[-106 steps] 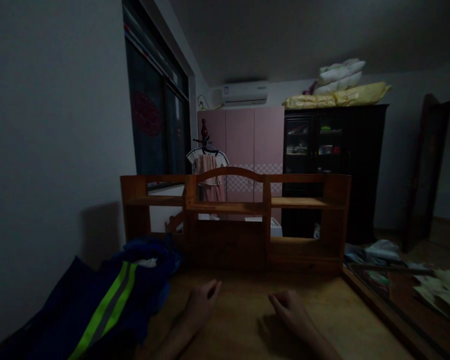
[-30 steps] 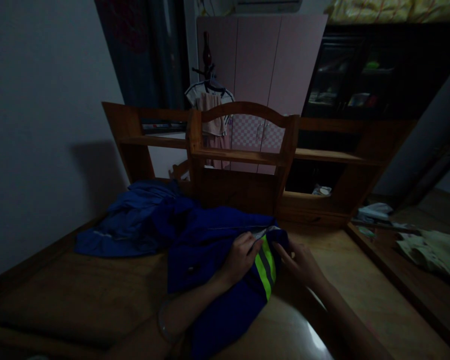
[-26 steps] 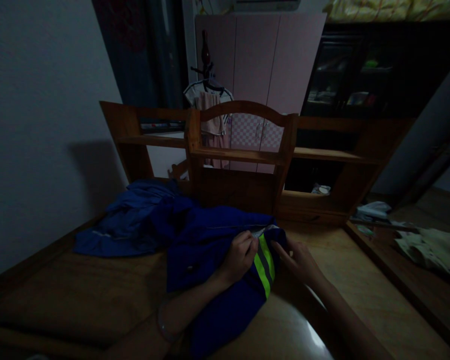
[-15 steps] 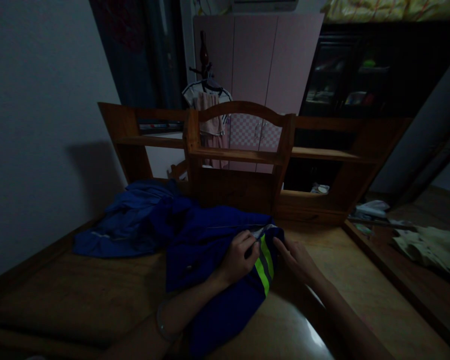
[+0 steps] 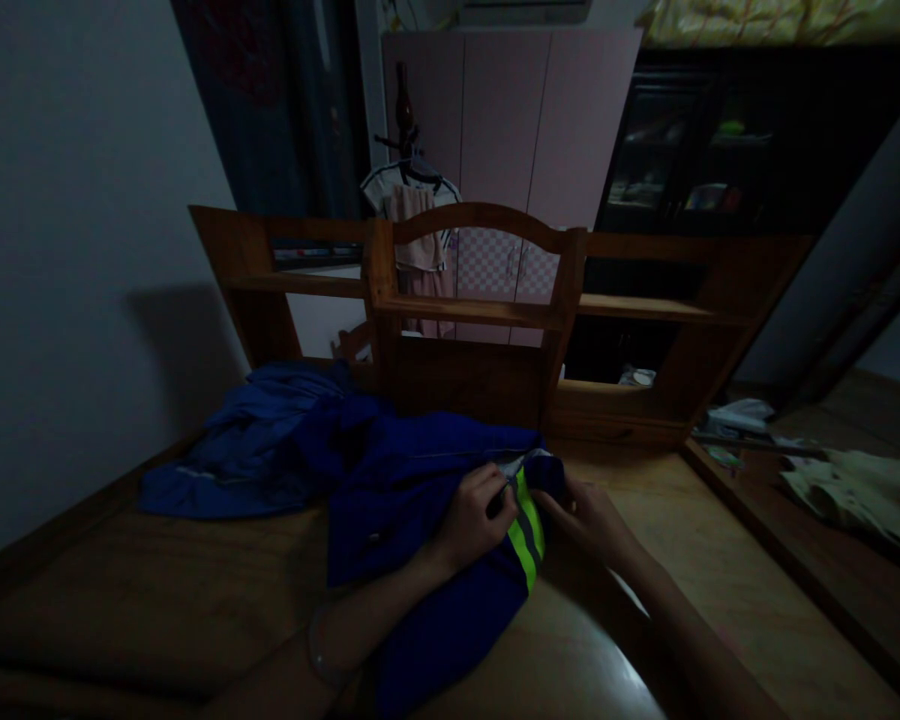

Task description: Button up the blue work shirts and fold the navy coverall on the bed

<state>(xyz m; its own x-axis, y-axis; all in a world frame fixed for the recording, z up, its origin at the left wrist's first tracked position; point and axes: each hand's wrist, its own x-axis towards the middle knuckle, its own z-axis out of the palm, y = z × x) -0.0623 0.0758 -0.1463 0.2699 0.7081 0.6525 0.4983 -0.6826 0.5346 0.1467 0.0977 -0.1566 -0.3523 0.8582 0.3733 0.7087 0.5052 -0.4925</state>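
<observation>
A dark blue work garment (image 5: 420, 480) lies spread and rumpled on the wooden table, with a yellow-green and grey reflective band (image 5: 526, 530) across its right part. My left hand (image 5: 481, 515) is closed on the cloth just left of the band, its fingers curled. At the garment's right edge, my right hand (image 5: 589, 515) pinches the folded dark cloth, thumb over the band's upper end; its other fingertips are partly hidden. Some grey-white lining (image 5: 521, 462) shows between the hands. Lighter blue cloth (image 5: 232, 450) lies bunched at the left; whether it joins the garment, I cannot tell.
A wooden shelf unit (image 5: 472, 315) stands along the table's far edge. The wall (image 5: 82, 250) borders the left side. Beyond the raised table edge (image 5: 780, 560) on the right lies pale cloth (image 5: 862, 495). Behind are hanging clothes (image 5: 418, 220) and a pink wardrobe (image 5: 502, 130).
My right hand has shifted slightly left, its thumb now farther over the band. The folded edge of cloth there has turned inward a little. My left hand keeps its place on the garment.
</observation>
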